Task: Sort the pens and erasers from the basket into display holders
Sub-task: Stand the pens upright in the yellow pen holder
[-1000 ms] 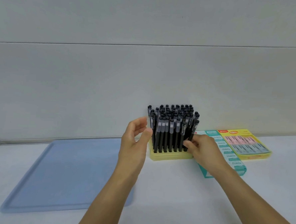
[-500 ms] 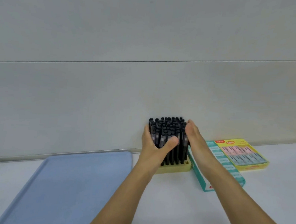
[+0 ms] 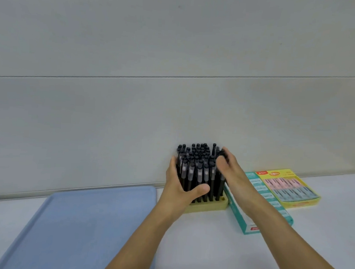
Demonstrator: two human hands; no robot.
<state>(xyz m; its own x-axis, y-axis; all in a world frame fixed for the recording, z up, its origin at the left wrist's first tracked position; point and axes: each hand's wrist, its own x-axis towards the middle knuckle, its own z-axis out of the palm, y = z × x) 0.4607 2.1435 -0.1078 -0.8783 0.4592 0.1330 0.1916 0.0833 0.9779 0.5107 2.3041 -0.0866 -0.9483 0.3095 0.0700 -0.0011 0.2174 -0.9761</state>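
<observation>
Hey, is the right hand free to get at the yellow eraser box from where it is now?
Probably yes. The right hand only rests against the pens, holding nothing, and the yellow eraser box lies open-topped to its right, with just the teal box between them.

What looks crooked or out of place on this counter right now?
Mostly tidy. The teal eraser box lies at an angle to the yellow pen holder and the yellow eraser box. A few black pens lean instead of standing straight; the left hand and right hand cup the bunch.
</observation>
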